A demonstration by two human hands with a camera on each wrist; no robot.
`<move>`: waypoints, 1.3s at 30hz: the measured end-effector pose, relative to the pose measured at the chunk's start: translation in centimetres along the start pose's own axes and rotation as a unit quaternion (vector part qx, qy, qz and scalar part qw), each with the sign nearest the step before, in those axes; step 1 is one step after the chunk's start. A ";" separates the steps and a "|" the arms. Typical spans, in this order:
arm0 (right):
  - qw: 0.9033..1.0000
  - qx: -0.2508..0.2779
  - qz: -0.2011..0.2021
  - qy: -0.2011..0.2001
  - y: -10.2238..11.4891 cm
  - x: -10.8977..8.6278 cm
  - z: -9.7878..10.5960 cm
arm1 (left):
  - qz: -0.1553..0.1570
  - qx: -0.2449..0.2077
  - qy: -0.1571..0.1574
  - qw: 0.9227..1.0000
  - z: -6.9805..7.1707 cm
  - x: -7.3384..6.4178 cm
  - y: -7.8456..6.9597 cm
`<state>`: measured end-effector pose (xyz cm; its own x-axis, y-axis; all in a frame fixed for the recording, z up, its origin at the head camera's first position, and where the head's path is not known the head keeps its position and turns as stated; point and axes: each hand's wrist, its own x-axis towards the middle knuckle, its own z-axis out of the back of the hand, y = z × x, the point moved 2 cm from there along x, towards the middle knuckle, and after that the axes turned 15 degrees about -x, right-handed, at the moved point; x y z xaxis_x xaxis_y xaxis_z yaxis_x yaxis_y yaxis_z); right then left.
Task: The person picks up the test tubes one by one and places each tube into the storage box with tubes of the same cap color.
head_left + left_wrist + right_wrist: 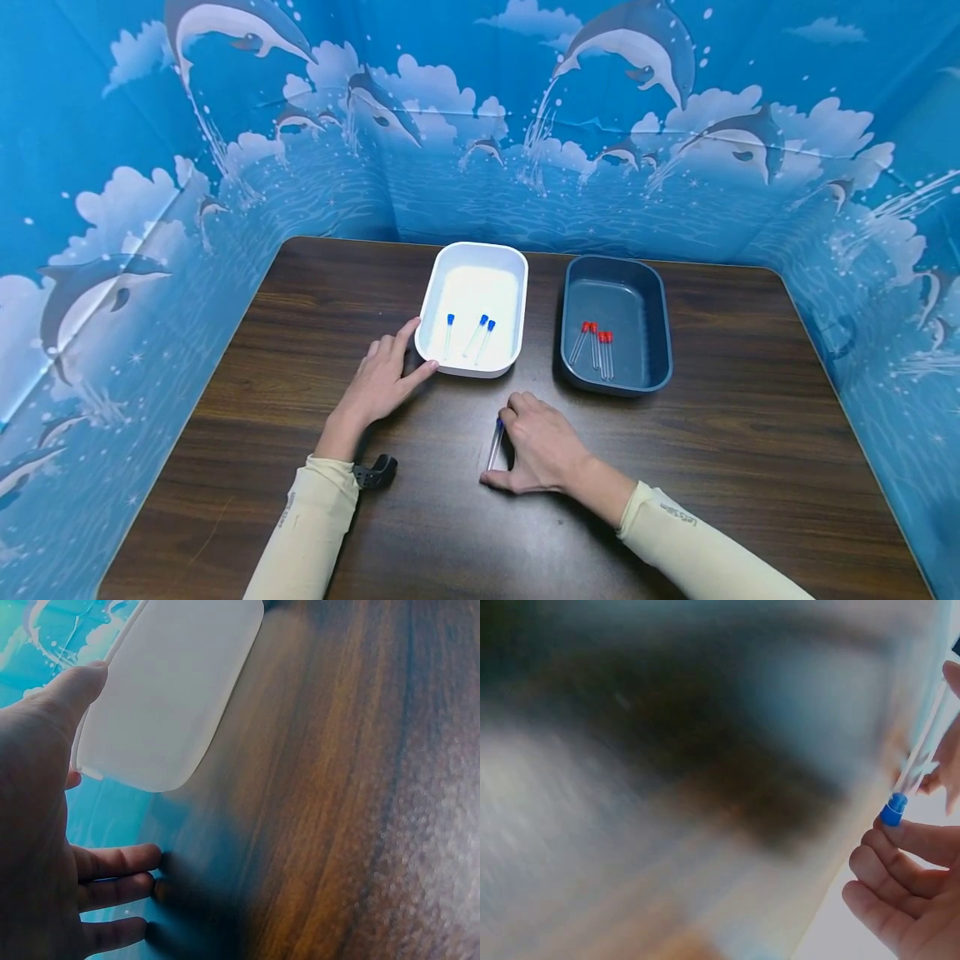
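Observation:
My right hand [536,446] holds a clear test tube with a blue cap [495,445] close over the table in front of the trays. Its fingers are at the capped end and its thumb is at the other end; the right wrist view shows the blue cap [893,809] at the fingertips. At the near left corner of the white tray [480,372], my left hand [378,375] touches the rim with spread thumb and forefinger, its other fingers extended beside the tray [165,697]. Inside that tray lie three blue-capped tubes [483,333].
To the right stands a dark blue-grey tray [657,333] with several red-capped tubes [597,350] near its front. Both trays rest on a dark wooden table [750,433]. A dolphin-patterned curtain [465,192] closes off the back and sides.

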<state>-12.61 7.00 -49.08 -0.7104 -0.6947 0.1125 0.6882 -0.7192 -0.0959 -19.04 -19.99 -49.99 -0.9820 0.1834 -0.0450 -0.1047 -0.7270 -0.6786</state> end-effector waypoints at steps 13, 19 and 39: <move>1.000 0.019 -0.008 -0.014 -2.2 2.5 5.0 | -0.007 0.001 -0.007 1.000 -0.1 0.0 0.1; 0.998 0.020 -0.028 -0.045 -3.7 4.9 6.6 | -0.003 0.002 -0.003 1.000 -0.1 0.0 0.1; 0.998 -0.016 -0.057 0.025 -7.4 12.6 3.3 | 0.007 -0.009 0.003 1.000 -0.2 -0.1 0.2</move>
<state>-26.19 3.59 -43.73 -0.7911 -0.6070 0.0753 0.5974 -0.7933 -0.1174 -18.93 -20.06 -50.29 -0.9824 0.1775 -0.0585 -0.0886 -0.7179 -0.6905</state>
